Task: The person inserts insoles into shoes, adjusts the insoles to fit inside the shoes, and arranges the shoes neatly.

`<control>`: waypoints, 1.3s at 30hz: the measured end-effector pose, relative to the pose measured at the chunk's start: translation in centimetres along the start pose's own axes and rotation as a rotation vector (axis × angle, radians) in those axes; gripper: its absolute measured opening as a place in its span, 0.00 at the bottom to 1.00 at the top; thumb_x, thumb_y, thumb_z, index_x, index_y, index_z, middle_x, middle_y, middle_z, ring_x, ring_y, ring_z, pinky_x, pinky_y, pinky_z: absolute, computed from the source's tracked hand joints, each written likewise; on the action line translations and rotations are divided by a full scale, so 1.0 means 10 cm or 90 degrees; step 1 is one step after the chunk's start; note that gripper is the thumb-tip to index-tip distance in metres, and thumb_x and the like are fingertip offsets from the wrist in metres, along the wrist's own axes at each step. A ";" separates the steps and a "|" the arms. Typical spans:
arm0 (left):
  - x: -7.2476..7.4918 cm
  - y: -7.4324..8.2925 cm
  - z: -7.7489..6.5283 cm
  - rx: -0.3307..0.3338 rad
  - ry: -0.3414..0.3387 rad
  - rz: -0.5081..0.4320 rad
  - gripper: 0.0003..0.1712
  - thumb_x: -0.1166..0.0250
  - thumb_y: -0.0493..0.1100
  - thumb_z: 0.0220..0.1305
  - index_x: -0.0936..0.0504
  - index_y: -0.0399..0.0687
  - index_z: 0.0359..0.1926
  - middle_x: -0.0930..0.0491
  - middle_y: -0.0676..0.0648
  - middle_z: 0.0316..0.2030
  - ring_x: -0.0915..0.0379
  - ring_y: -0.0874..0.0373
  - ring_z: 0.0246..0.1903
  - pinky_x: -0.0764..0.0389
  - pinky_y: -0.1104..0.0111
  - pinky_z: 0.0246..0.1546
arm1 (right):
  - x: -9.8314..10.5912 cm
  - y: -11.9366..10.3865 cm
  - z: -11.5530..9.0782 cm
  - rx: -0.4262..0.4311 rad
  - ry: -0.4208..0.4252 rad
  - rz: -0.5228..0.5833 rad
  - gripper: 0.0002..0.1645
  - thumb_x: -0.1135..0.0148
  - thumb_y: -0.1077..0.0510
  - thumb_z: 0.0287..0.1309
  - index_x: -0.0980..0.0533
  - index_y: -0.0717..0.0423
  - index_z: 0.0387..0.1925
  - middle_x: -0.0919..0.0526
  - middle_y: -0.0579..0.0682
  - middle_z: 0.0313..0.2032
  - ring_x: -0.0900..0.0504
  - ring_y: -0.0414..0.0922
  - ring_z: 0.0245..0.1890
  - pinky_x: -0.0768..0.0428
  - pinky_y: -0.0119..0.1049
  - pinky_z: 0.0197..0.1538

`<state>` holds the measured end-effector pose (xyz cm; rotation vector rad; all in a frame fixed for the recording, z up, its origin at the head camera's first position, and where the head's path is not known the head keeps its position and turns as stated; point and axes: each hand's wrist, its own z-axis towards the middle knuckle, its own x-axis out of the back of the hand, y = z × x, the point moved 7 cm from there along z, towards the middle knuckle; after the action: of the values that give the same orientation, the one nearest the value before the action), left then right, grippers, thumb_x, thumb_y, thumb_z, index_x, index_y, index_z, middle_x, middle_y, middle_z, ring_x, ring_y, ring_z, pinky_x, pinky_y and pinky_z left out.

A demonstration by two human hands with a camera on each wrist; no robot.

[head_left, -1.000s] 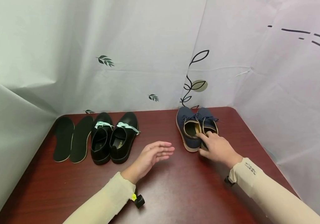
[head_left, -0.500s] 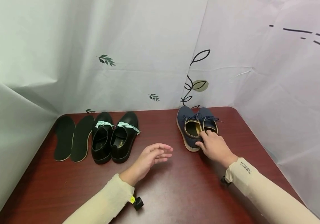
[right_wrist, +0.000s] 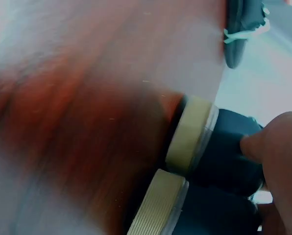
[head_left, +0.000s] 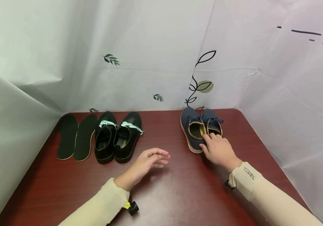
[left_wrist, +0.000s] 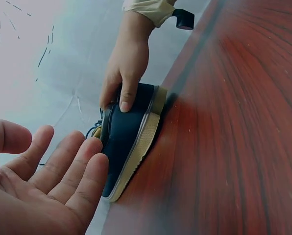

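A pair of navy lace-up shoes with tan soles stands side by side at the back right. My right hand (head_left: 220,150) is at their heels, its thumb against the outside of the left navy shoe's (head_left: 191,128) heel and its fingertips at the collars. In the right wrist view the thumb (right_wrist: 254,147) presses on that dark heel, while the other fingers are mostly hidden. The right navy shoe (head_left: 212,117) is partly covered by the hand. Nothing is in my left hand (head_left: 147,163), which hovers over the middle of the table with fingers loosely extended.
Black shoes (head_left: 128,136) with pale green laces stand on the left of the reddish-brown table (head_left: 172,194). Two dark insoles (head_left: 83,138) lie beside them at the far left. White printed sheeting (head_left: 138,75) encloses the back and both sides.
My right thumb has moved up onto the left navy shoe's heel. The left hand has drifted slightly left and towards me. The shoes stay in place on the table.
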<state>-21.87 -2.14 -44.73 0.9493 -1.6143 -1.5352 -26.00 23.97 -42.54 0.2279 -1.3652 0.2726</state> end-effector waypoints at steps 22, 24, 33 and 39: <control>0.65 0.36 -0.74 -0.181 0.074 0.238 0.14 0.47 0.33 0.75 0.17 0.42 0.52 0.13 0.32 0.49 0.16 0.56 0.49 0.13 0.65 0.48 | 0.25 -1.05 0.17 0.200 0.175 0.028 0.21 0.39 0.57 0.54 0.20 0.56 0.50 0.15 0.55 0.42 0.22 0.55 0.37 0.21 0.52 0.38; 0.69 0.37 -0.80 -0.182 0.083 0.236 0.14 0.47 0.32 0.75 0.17 0.41 0.52 0.13 0.32 0.50 0.16 0.60 0.49 0.13 0.68 0.49 | 0.22 -1.20 0.20 0.215 0.154 0.039 0.21 0.38 0.56 0.54 0.20 0.55 0.51 0.15 0.53 0.43 0.21 0.54 0.38 0.21 0.51 0.37; 0.83 0.45 -0.99 -0.218 0.111 0.221 0.13 0.49 0.31 0.76 0.18 0.37 0.49 0.12 0.38 0.44 0.16 0.65 0.46 0.13 0.72 0.46 | 0.11 -1.93 0.40 0.285 0.065 0.107 0.24 0.39 0.49 0.62 0.24 0.53 0.57 0.16 0.51 0.49 0.18 0.49 0.47 0.17 0.49 0.52; 0.88 0.52 -1.09 -0.260 0.123 0.194 0.13 0.50 0.28 0.75 0.20 0.31 0.50 0.12 0.55 0.42 0.15 0.64 0.44 0.15 0.77 0.46 | 0.09 -2.34 0.54 0.328 0.048 0.155 0.26 0.39 0.47 0.64 0.26 0.53 0.59 0.18 0.50 0.54 0.20 0.48 0.52 0.18 0.45 0.58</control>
<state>-16.77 -15.02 -39.01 0.5768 -1.1834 -1.4354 -23.32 0.12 -40.71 0.4749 -1.2285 0.8314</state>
